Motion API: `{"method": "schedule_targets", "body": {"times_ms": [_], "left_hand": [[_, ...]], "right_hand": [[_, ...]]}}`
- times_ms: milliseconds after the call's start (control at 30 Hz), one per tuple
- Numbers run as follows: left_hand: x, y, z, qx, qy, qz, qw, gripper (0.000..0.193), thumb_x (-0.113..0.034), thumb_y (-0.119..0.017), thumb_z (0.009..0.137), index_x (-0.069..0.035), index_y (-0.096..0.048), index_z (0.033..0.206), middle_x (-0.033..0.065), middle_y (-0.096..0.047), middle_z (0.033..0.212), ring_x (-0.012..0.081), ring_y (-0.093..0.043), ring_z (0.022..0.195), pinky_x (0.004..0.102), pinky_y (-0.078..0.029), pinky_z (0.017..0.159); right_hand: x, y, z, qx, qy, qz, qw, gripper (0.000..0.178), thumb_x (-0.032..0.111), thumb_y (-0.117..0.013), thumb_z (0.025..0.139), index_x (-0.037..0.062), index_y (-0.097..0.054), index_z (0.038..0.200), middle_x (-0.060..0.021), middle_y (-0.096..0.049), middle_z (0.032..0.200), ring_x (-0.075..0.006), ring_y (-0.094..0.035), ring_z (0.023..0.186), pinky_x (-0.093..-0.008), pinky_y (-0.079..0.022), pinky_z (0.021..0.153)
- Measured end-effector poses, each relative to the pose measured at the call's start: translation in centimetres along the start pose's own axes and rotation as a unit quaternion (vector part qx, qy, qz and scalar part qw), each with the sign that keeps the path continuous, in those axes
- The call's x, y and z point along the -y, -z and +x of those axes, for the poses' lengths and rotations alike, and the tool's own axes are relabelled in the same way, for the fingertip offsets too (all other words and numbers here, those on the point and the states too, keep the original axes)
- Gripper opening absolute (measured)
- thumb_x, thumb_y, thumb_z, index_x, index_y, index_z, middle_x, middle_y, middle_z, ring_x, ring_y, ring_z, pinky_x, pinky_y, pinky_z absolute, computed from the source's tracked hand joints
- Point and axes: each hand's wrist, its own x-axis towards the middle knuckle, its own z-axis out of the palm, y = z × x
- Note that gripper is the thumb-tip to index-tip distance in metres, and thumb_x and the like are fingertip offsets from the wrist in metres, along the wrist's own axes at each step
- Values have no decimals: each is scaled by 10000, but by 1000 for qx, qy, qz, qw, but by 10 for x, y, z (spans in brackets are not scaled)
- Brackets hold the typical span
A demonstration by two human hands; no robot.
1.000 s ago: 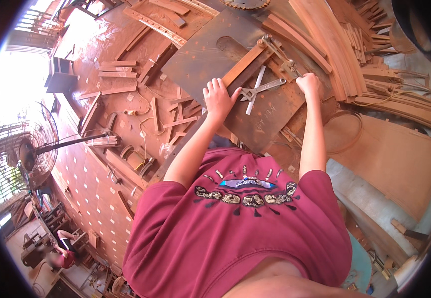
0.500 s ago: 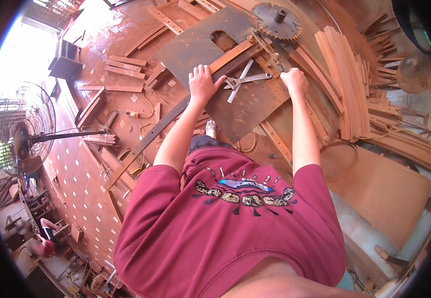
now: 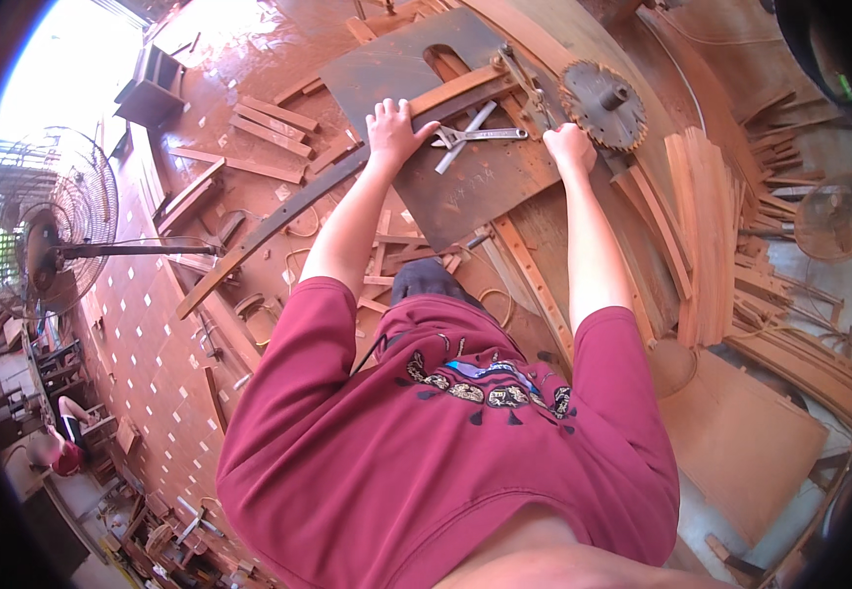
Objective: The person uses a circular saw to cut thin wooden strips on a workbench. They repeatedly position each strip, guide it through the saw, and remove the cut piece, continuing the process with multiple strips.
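Observation:
My left hand (image 3: 392,134) lies over a long bar (image 3: 298,218), fingers stretched across it and thumb apart. The bar crosses a dark, dusty metal plate (image 3: 465,201) at a slant. On the plate, right of that hand, an adjustable wrench (image 3: 490,134) rests across a pale flat strip (image 3: 453,157). My right hand (image 3: 571,150) is closed around the near end of a metal lever (image 3: 538,96), which joins a fitting at the bar's far end. Its fingertips are hidden. Close beyond this hand stands a toothed circular saw blade (image 3: 591,98) on a thick spindle.
Stacked planks (image 3: 706,236) lie at right, above a brown board (image 3: 755,432). Wood pieces (image 3: 274,128) lie on the tiled floor at left. A large standing fan (image 3: 43,245) is at far left. Another person (image 3: 67,456) sits at lower left.
The plate, bar and both hands have shifted forward relative to the saw blade, which now sits closer to my right hand. Both hands keep their places. The sandalled foot is no longer visible.

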Motion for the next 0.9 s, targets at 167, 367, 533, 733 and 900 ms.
{"method": "schedule_targets", "body": {"times_ms": [167,367,533,733,900], "left_hand": [[0,0,-3,21,13,-13,1000,806,-760,-637,851,-16,-672,1159,193,-605,1123,363,-581,1118,477,-482,922],[-29,11,-28,54,33,-22,998,759,-703,-645,882,-11,-658,1194,207,-599,1146,370,-569,1143,485,-480,954],[-66,10,-73,30,22,-16,999,560,-541,-608,976,-23,-653,1185,187,-619,1153,371,-583,1130,500,-487,941],[-114,25,-148,21,-14,-52,998,395,-436,-600,1004,-64,-664,1120,167,-643,1127,371,-617,1083,517,-510,877],[-161,39,-208,12,-16,-93,995,358,-416,-628,992,-85,-678,1121,184,-647,1109,369,-616,1085,513,-511,877]], "right_hand": [[-10,-4,-1,-11,7,8,1000,359,315,-612,838,132,-786,1094,-163,-754,1173,-360,-711,1126,-455,-557,965],[-43,2,-15,-3,10,5,1000,354,316,-612,840,131,-783,1088,-177,-751,1167,-375,-704,1130,-472,-554,962],[-102,7,-44,-14,14,13,1000,350,315,-605,839,134,-787,1077,-184,-749,1167,-383,-706,1123,-476,-556,958],[-186,16,-88,-12,3,-3,1000,357,310,-612,823,133,-790,1077,-179,-750,1179,-377,-706,1142,-475,-555,964],[-258,20,-116,-7,-3,-13,1000,341,287,-604,813,107,-788,1037,-191,-763,1124,-365,-723,1112,-471,-565,919]]}}
